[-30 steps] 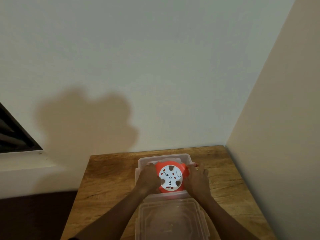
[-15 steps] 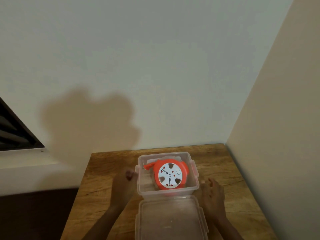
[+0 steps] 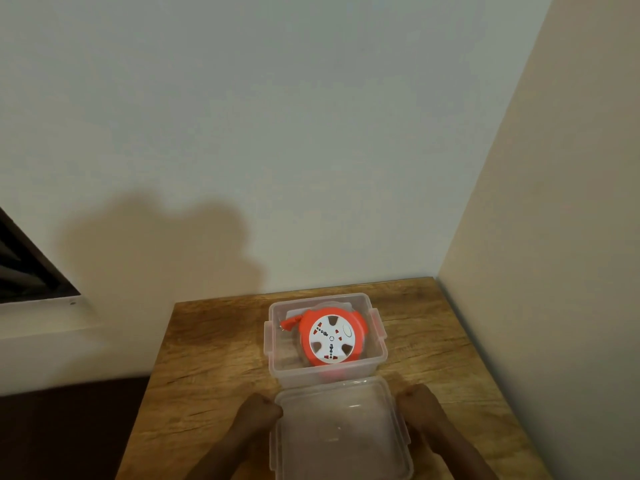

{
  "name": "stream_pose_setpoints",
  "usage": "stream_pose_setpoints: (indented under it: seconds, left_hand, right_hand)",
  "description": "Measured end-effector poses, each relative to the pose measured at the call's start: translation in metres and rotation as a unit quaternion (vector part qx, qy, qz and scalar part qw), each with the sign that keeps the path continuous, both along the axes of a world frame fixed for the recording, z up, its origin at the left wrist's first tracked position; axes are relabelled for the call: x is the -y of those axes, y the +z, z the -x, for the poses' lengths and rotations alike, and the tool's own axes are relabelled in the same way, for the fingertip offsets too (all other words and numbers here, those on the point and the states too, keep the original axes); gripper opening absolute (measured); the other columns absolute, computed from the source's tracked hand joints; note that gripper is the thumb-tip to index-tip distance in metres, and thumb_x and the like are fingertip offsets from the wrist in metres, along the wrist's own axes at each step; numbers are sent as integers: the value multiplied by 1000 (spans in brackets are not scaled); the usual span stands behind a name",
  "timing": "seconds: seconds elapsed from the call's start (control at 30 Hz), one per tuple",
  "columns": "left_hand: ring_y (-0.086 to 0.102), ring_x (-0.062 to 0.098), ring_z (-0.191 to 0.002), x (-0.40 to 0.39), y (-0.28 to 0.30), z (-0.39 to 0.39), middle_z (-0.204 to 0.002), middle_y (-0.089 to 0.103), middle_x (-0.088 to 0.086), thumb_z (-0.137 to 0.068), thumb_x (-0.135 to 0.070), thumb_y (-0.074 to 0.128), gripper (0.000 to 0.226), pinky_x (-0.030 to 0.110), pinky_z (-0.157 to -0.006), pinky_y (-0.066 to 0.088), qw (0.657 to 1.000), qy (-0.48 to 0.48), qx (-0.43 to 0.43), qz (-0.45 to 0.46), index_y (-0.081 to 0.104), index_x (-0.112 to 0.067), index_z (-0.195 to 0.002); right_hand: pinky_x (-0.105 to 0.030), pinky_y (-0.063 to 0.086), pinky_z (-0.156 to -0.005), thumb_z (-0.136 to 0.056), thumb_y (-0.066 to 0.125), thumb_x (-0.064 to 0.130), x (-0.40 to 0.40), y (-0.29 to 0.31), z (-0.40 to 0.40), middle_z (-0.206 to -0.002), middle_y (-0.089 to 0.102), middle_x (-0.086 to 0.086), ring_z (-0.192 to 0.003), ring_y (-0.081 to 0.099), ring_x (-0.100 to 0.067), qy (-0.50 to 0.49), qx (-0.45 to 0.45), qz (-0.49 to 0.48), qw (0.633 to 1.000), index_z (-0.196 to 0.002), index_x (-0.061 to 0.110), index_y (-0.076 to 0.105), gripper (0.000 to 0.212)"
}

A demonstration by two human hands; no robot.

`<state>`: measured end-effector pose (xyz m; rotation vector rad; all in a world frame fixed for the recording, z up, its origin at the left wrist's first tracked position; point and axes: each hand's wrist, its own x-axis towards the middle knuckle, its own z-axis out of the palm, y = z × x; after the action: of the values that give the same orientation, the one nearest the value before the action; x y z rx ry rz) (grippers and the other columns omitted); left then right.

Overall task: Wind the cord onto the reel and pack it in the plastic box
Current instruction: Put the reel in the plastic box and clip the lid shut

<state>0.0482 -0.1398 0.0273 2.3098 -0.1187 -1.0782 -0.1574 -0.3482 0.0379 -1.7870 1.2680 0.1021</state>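
On table point(image 3: 214, 358), one reel point(image 3: 332, 336) inside one box point(image 3: 379, 355), left hand point(image 3: 258, 412), right hand point(image 3: 420, 401) each gripping one lid point(image 3: 341, 434)

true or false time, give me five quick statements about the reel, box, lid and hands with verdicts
1. The orange reel lies inside the clear plastic box. True.
2. The lid is snapped shut on the box. False: it lies on the table, nearer the person than the box.
3. The left hand is at the lid's left edge and the right hand at its right edge. True.
4. One hand grips the reel. False: neither hand touches it.
5. The reel's white socket face points down. False: it faces up.
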Motion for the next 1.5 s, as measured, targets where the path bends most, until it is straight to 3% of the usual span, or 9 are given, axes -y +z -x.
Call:
stream_pose_setpoints:
  seconds: [0.13,0.27,0.37,0.5,0.63,0.87,1.1,1.3,1.5]
  left_hand:
    - [68,20,-70,-9,18,-8,-91,75,12,-92,-8,63,13,25,-50,52,999,-29,-45,-7,75,-4,-93]
    - [78,32,-94,-29,38,-31,-100,81,16,-89,-1,68,15,41,-77,66,978,-1,-192,82,78,4,-99]
    - [78,35,-98,-39,54,-51,-106,80,18,-89,2,71,22,48,-77,65,963,43,-218,153,73,4,-111]
    - [78,32,-99,-34,82,-75,-111,79,18,-90,-1,71,22,47,-77,63,953,55,-172,243,74,-1,-112]
    - [78,20,-88,-14,117,-87,-98,82,7,-99,-12,64,22,39,-73,60,924,101,-81,359,84,-12,-90]
    - [70,20,-92,15,151,-94,-92,76,7,-105,-18,56,25,37,-86,57,855,176,-21,488,76,-10,-91]
    - [52,17,-65,32,114,-85,-53,50,0,-100,-17,66,35,36,-82,53,845,272,-43,458,58,-10,-67]
    - [43,23,-70,24,64,-72,-66,43,7,-84,8,71,37,43,-75,45,908,224,13,352,44,-12,-68]
    - [64,34,-85,32,42,-66,-87,65,13,-80,10,76,22,39,-73,57,934,200,77,287,62,-6,-85]
  right_hand:
    - [-27,42,-52,-84,56,11,3,15,6,-67,58,-5,-57,50,-15,-1,3,-9,1000,-64,10,56,20]
    - [-35,52,-53,-75,59,1,8,38,6,-59,62,-8,-54,57,-20,5,51,23,998,-59,4,63,17]
    - [-29,58,-54,-80,66,3,12,59,-3,-64,71,-2,-60,69,-16,28,88,39,995,-65,10,73,18]
    - [-26,58,-56,-83,72,10,24,92,-21,-69,73,3,-64,71,-11,2,160,56,986,-74,16,73,11]
    - [-41,61,-70,-83,74,18,38,125,-38,-77,74,-1,-75,71,-20,-41,284,58,956,-80,16,74,3]
    - [-41,54,-88,-81,77,17,49,134,-70,-99,75,-4,-99,69,-22,-152,458,-3,876,-100,15,74,19]
    - [-43,50,-71,-67,59,4,52,113,-82,-76,63,-14,-78,57,-26,-231,447,-63,862,-67,5,71,12]
    - [-42,60,-66,-76,70,1,48,72,-84,-85,71,-7,-77,67,-25,-240,385,-3,891,-86,10,71,13]
    - [-21,52,-54,-80,71,3,46,33,-86,-88,69,3,-79,67,-16,-149,281,132,939,-94,21,68,22]
